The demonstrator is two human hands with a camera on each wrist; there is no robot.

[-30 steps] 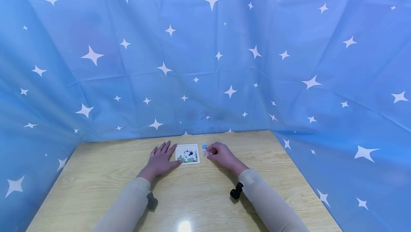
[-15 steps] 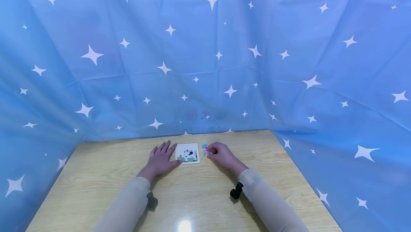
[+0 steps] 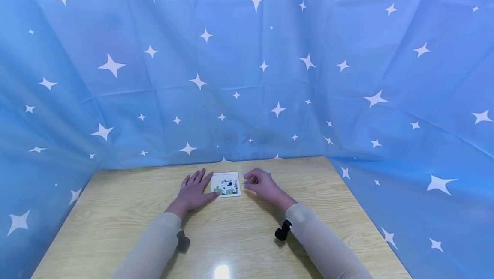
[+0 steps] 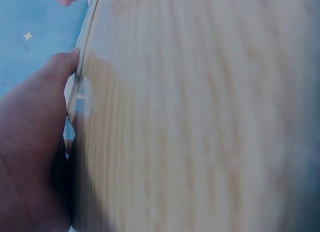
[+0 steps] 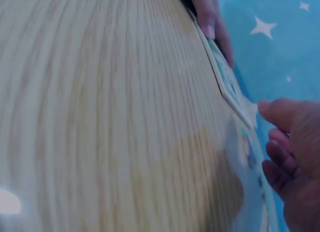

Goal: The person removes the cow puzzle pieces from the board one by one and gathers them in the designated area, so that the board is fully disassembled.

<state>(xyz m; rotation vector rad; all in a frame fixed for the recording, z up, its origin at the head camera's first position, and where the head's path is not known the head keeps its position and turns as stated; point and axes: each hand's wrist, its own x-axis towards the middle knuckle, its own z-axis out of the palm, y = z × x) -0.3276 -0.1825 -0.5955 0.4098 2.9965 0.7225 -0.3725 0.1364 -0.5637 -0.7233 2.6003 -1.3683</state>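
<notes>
A white-framed cow picture board point(image 3: 225, 177) lies flat near the back of the table. My left hand point(image 3: 193, 192) rests beside it with fingers spread, the thumb touching its lower left corner. In the left wrist view, that thumb point(image 4: 65, 64) lies against the board's edge. My right hand point(image 3: 265, 185) is bent over small colourful flat pieces point(image 3: 245, 181) just right of the board. Its thumb and index finger look apart in the head view, and the other fingers curl inward. The right wrist view shows colourful pieces point(image 5: 248, 149) below it; whether any is pinched is hidden.
The wood-grain table point(image 3: 224, 236) ends at the back against a blue curtain point(image 3: 247, 116) printed with white stars. A blue bit point(image 3: 269, 174) shows just behind the right hand. Black wrist cameras hang under both sleeves.
My right hand has shifted slightly left, towards the board, and its thumb and index finger have spread apart. The left hand and the board stay in place.
</notes>
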